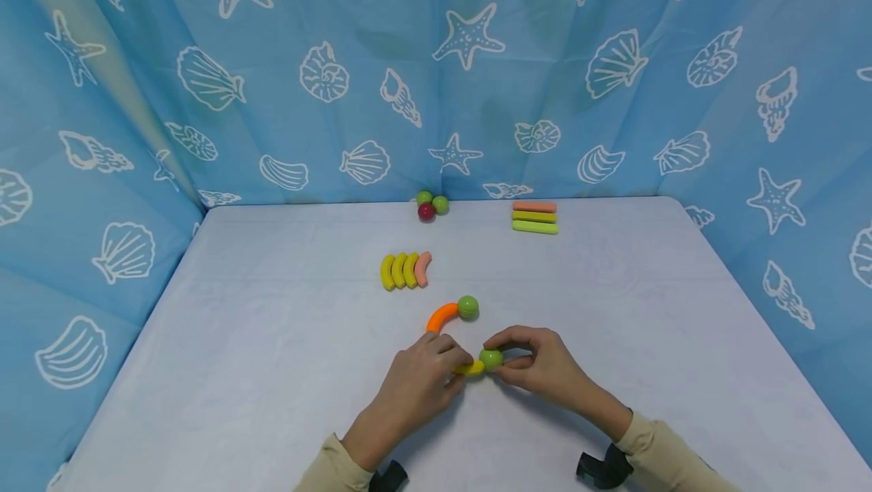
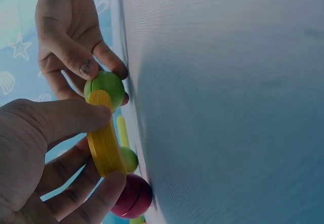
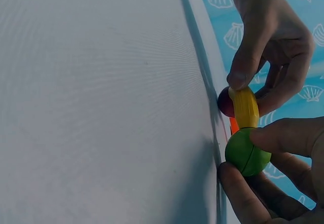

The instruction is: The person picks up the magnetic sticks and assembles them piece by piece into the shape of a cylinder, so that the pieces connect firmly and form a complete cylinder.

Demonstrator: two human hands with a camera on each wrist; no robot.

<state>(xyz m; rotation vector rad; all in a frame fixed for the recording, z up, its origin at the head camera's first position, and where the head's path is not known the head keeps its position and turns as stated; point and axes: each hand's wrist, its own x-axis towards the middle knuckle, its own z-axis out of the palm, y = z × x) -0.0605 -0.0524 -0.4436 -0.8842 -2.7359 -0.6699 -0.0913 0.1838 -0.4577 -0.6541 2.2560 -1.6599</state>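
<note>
My left hand (image 1: 421,380) pinches a yellow curved stick (image 2: 105,148), shaped like a small banana, between thumb and fingers. A green ball (image 1: 490,359) is held by my right hand (image 1: 545,365), thumb and fingertips around its sides. The ball meets one end of the yellow piece, low over the white table. Just beyond my left hand lies an orange curved stick (image 1: 442,316), its far end against a second green ball (image 1: 468,307). A dark red ball (image 2: 135,196) shows beside my left fingers in the left wrist view; the hand hides it in the head view.
Farther back, three yellow curved sticks (image 1: 399,271) and a pink one (image 1: 422,269) lie in a row. Two green balls (image 1: 440,205) and a dark red ball (image 1: 426,212) cluster at the far edge. Right of them lie three straight sticks (image 1: 534,217). A blue shell-patterned curtain (image 1: 477,98) hangs behind.
</note>
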